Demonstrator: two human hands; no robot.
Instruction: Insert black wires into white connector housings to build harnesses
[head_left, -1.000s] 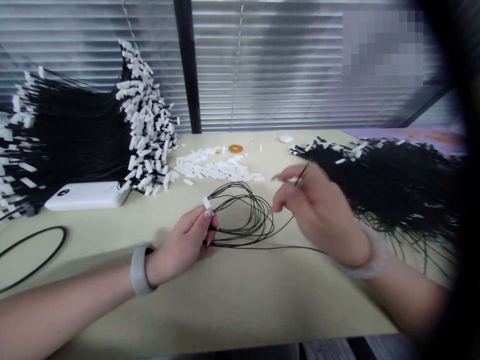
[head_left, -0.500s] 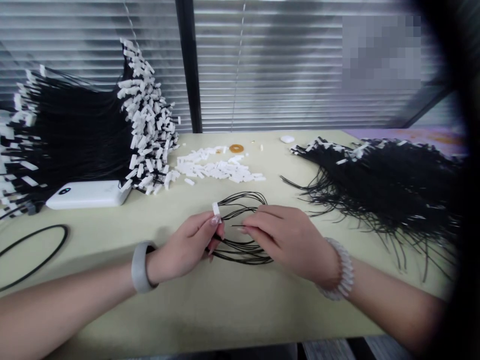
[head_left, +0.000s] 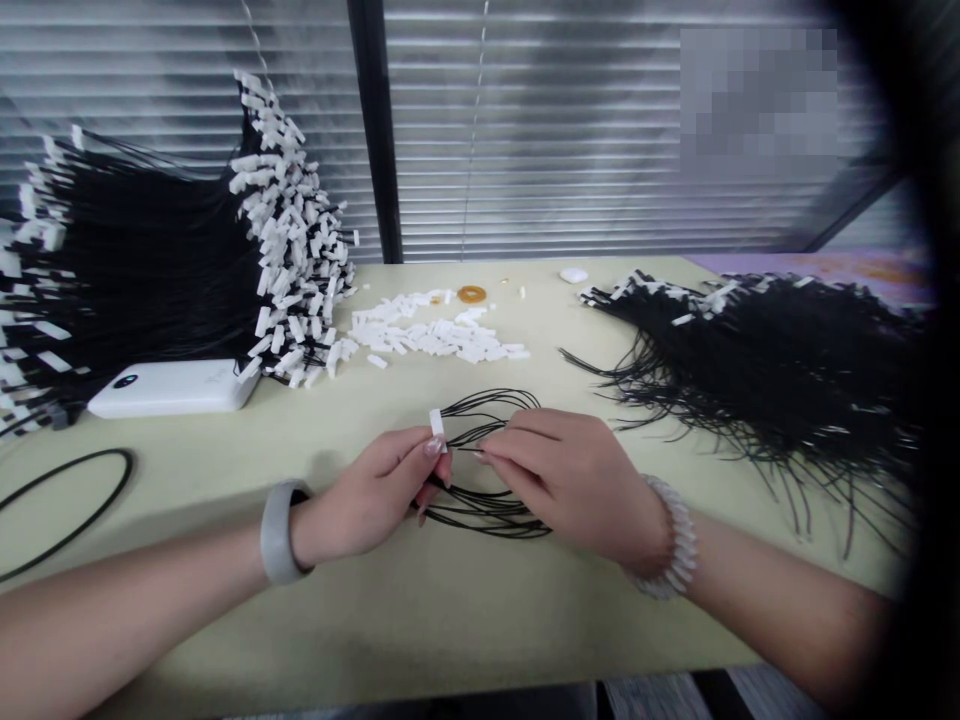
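Between thumb and fingers, my left hand pinches a white connector housing, held upright above the table. Several thin black wires run from the housing and curve to the right in loops, with more looped wires below. My right hand has its thumb and forefinger closed on a single black wire, whose tip is at the housing's right side near its lower end. Whether that tip sits inside the housing is too small to tell. The right hand's other fingers are curled over the loops and hide part of them.
Loose white housings lie behind the hands, near an orange ring. A tall stack of black wires with white ends stands left, behind a white power bank. Another black wire pile covers the right. A black cable loops at left.
The single wire's tip, earlier apart from the housing, is now at its side. My right hand has shifted slightly left, and the housing has tilted a little.
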